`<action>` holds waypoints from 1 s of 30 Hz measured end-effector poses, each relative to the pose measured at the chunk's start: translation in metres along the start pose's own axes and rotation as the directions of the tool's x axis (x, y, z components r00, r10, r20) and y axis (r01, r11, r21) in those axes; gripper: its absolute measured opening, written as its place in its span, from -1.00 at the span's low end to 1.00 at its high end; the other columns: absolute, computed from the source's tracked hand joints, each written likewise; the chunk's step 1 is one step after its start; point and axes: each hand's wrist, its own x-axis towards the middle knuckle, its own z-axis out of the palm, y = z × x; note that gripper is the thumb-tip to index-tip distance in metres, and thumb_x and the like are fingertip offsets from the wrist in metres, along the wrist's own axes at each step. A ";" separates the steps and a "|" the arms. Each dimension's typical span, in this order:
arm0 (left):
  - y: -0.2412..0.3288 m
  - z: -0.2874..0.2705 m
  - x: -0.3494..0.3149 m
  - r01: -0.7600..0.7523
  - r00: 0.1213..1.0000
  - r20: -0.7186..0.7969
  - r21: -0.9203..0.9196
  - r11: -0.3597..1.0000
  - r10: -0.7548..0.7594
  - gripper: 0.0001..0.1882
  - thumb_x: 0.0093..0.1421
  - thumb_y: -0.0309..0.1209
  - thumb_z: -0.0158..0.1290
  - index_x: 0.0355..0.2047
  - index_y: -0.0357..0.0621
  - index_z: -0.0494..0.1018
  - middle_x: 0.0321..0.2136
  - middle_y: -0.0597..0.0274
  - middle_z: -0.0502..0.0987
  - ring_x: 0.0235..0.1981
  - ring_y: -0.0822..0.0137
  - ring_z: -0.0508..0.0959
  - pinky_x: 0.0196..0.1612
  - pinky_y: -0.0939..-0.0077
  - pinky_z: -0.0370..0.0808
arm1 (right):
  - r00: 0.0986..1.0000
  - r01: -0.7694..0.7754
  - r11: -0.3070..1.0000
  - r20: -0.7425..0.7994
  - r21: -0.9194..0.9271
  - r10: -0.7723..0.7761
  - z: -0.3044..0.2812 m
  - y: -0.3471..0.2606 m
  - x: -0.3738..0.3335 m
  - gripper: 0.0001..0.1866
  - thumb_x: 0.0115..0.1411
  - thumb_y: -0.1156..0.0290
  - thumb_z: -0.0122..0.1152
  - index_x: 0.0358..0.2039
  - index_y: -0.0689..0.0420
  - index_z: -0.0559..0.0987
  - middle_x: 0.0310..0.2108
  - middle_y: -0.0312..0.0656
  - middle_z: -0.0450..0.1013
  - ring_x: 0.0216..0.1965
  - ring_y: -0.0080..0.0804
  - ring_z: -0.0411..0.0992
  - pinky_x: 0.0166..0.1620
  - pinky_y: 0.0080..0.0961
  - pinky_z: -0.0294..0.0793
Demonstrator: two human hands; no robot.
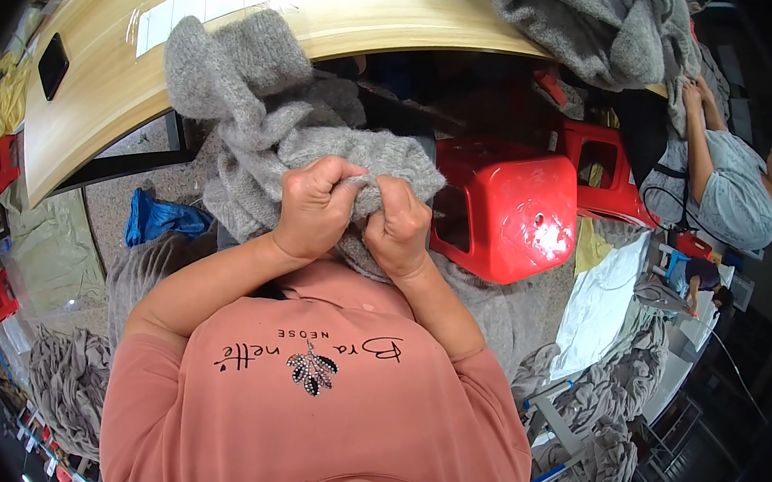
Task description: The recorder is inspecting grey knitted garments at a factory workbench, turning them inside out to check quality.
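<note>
A fuzzy grey knitted garment (264, 118) lies bunched over my lap, its upper end resting on the edge of the wooden table. My left hand (316, 206) is closed in a pinch on the knit. Close beside it, my right hand (399, 227) pinches the same garment, with the thumbs and forefingers of both hands almost meeting. A small bit of the fabric shows between the fingertips. Whether anything finer is held there is too small to tell.
On the wooden table (368, 13) are a black phone (52, 66), a taped white paper (200, 7) and another grey knit (593, 35). A red plastic stool (519, 215) stands right of my hands. A co-worker (726, 182) sits far right. Knit heaps (71, 388) surround me.
</note>
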 end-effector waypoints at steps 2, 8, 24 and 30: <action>0.001 0.001 0.002 0.131 0.991 0.035 -0.033 0.991 -0.130 -0.91 -0.08 -0.66 -0.02 -0.53 -0.29 0.45 -0.68 0.17 0.44 -0.67 0.50 0.38 -0.59 0.62 0.32 | 1.000 0.000 1.000 -0.011 0.002 0.000 -0.001 -0.001 0.001 -0.65 -0.31 0.74 -0.11 -0.39 0.29 0.41 -0.58 0.00 0.33 -0.58 -0.07 0.35 -0.51 -0.33 0.37; -0.004 0.004 -0.001 0.063 0.998 0.009 0.000 0.998 -0.063 -0.92 -0.09 -0.66 -0.02 -0.53 -0.30 0.44 -0.69 0.17 0.43 -0.68 0.49 0.37 -0.60 0.61 0.31 | 0.983 -0.112 0.989 0.134 -0.101 0.125 -0.007 -0.006 -0.002 -0.66 -0.28 0.71 -0.09 -0.38 0.27 0.41 -0.55 -0.01 0.36 -0.53 -0.05 0.37 -0.48 -0.29 0.38; 0.000 -0.009 0.000 -0.370 0.929 0.026 0.063 0.927 0.369 -0.83 -0.13 -0.75 0.00 -0.49 -0.28 0.43 -0.59 0.11 0.45 -0.60 0.26 0.48 -0.56 0.56 0.39 | 0.829 -0.559 0.580 0.381 0.592 0.410 -0.020 -0.007 0.013 -0.88 -0.02 0.68 -0.02 -0.45 0.30 0.49 -0.59 -0.34 0.39 -0.54 -0.75 0.27 -0.49 -0.75 0.27; -0.007 -0.011 -0.001 -0.540 0.842 0.128 0.182 0.822 0.524 -0.79 -0.16 -0.76 -0.02 -0.46 -0.30 0.42 -0.58 0.10 0.45 -0.60 0.22 0.47 -0.58 0.51 0.41 | 0.875 -0.485 0.748 0.240 0.453 0.421 -0.005 -0.009 0.003 -0.87 -0.11 0.69 -0.03 -0.50 0.31 0.46 -0.63 -0.29 0.37 -0.59 -0.70 0.25 -0.53 -0.71 0.24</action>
